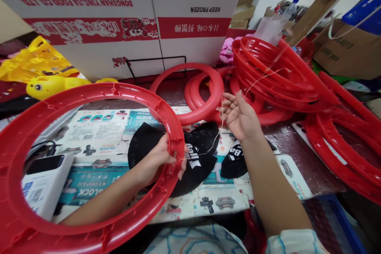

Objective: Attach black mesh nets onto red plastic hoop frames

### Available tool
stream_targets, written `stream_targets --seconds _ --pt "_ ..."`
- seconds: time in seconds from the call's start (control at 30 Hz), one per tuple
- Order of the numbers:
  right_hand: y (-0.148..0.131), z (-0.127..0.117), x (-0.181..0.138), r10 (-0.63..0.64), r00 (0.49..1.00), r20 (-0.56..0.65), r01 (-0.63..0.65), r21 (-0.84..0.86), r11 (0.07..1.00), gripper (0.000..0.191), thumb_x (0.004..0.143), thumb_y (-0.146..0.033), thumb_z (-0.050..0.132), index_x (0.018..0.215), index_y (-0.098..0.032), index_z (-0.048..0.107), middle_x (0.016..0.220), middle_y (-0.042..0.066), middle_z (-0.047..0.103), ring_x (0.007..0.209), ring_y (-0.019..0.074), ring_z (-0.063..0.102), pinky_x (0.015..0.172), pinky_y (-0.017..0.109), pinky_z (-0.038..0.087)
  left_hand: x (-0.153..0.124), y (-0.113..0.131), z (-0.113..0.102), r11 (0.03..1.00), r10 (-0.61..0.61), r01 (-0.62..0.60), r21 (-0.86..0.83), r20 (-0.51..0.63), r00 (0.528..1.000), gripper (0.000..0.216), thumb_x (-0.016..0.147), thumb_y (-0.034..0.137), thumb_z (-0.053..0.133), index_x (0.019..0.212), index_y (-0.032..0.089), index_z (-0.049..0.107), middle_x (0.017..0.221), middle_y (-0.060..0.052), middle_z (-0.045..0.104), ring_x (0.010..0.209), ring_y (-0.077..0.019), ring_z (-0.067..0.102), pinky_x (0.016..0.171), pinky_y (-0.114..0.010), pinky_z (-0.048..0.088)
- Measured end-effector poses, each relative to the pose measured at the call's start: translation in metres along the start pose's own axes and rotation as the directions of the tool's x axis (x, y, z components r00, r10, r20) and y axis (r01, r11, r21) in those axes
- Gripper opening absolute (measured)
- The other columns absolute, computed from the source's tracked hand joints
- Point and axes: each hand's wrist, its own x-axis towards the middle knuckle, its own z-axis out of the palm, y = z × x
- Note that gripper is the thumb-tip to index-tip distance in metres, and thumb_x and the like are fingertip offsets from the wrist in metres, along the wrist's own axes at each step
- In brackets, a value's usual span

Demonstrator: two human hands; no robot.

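Observation:
My left hand [162, 158] reaches through a large red plastic ring [89, 99] and grips its right rim, fingers wrapped round it. My right hand [238, 115] is raised to the right with its fingers pinched on a thin white string [214, 138]. The string runs from the ring's rim by my left hand up through my right hand and on toward the ring stack. Black mesh netting with white lettering [196, 158] lies on the table under both hands.
Stacked red rings [276, 75] stand at the back right, more [348, 143] lean at the right, two [196, 91] lie behind the mesh. Printed toy-gun cards [98, 127] cover the table. A large carton [119, 16], yellow toys [50, 83] and a white box [41, 186] are around.

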Motion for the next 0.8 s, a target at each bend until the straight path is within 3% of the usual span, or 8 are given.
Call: stream_targets --seconds 0.1,0.2,0.27,0.33,0.47,0.6,0.7,0.8 --pt "0.006 0.008 -0.009 0.124 0.983 0.134 -0.109 -0.113 0.988 0.054 0.068 -0.062 0.085 0.094 -0.018 0.069 0.082 0.000 0.063 0.066 0.0101 0.060 0.050 0.019 0.047 0.001 0.002 -0.002 0.998 0.041 -0.042 -0.044 -0.016 0.999 0.045 0.066 0.020 0.060 0.107 0.022 0.043 0.091 -0.003 0.068 0.060 -0.0188 0.066 0.050 -0.030 0.054" --pt "0.009 0.015 -0.019 0.284 0.923 0.260 -0.213 -0.271 0.939 0.059 0.059 -0.061 0.090 0.092 -0.016 0.072 0.083 0.002 0.066 0.065 0.0097 0.060 0.047 0.017 0.044 0.002 0.006 -0.002 0.994 0.083 -0.086 -0.067 -0.041 0.996 0.046 0.065 0.022 0.061 0.108 0.021 0.044 0.091 -0.002 0.068 0.059 -0.0184 0.066 0.050 -0.030 0.054" --pt "0.011 0.018 -0.023 0.367 0.884 0.290 -0.262 -0.344 0.902 0.055 0.059 -0.058 0.091 0.086 -0.013 0.073 0.076 0.004 0.066 0.059 0.0094 0.058 0.043 0.017 0.039 0.002 0.008 -0.004 0.992 0.100 -0.104 -0.071 -0.053 0.994 0.046 0.065 0.022 0.061 0.108 0.020 0.045 0.089 -0.003 0.068 0.057 -0.0185 0.066 0.050 -0.031 0.053" --pt "0.013 0.021 -0.024 0.391 0.878 0.277 -0.281 -0.363 0.889 0.048 0.065 -0.054 0.089 0.081 -0.012 0.072 0.066 0.002 0.062 0.052 0.0077 0.053 0.040 0.016 0.033 0.003 0.009 -0.006 0.991 0.112 -0.116 -0.068 -0.065 0.992 0.044 0.066 0.021 0.062 0.107 0.019 0.046 0.085 -0.003 0.069 0.056 -0.0187 0.065 0.050 -0.031 0.052" --pt "0.009 0.020 -0.020 0.307 0.931 0.199 -0.245 -0.282 0.927 0.043 0.074 -0.055 0.082 0.072 -0.016 0.066 0.054 -0.006 0.050 0.044 0.0047 0.042 0.039 0.016 0.027 0.005 0.009 -0.008 0.991 0.119 -0.125 -0.053 -0.093 0.989 0.040 0.067 0.019 0.063 0.104 0.019 0.049 0.079 -0.003 0.068 0.058 -0.0189 0.065 0.051 -0.030 0.051" --pt "-0.011 0.005 -0.013 0.129 0.986 0.107 -0.125 -0.040 0.991 0.037 0.073 -0.046 0.084 0.069 -0.019 0.060 0.054 -0.008 0.044 0.047 0.0056 0.041 0.042 0.018 0.033 0.004 0.010 -0.005 0.995 0.090 -0.094 -0.031 -0.117 0.989 0.035 0.072 0.014 0.066 0.102 0.019 0.050 0.077 -0.001 0.067 0.059 -0.0161 0.064 0.053 -0.027 0.051" --pt "-0.023 -0.007 -0.001 0.043 0.998 0.042 -0.050 0.181 0.982 0.027 0.080 -0.033 0.077 0.067 -0.019 0.058 0.058 -0.006 0.049 0.051 0.0076 0.045 0.044 0.019 0.036 -0.003 0.012 -0.008 0.997 0.069 -0.072 -0.013 -0.134 0.989 0.028 0.076 0.013 0.068 0.099 0.018 0.052 0.070 -0.001 0.065 0.055 -0.0138 0.061 0.051 -0.023 0.048" --pt "-0.027 -0.012 0.010 0.003 1.000 -0.031 0.008 0.346 0.938 0.030 0.091 -0.028 0.063 0.064 -0.020 0.052 0.057 -0.006 0.048 0.051 0.0081 0.045 0.045 0.020 0.037 -0.002 0.014 -0.009 0.999 0.039 -0.042 -0.022 -0.119 0.992 0.022 0.082 0.016 0.069 0.100 0.016 0.056 0.073 0.000 0.064 0.056 -0.0123 0.060 0.051 -0.022 0.048"
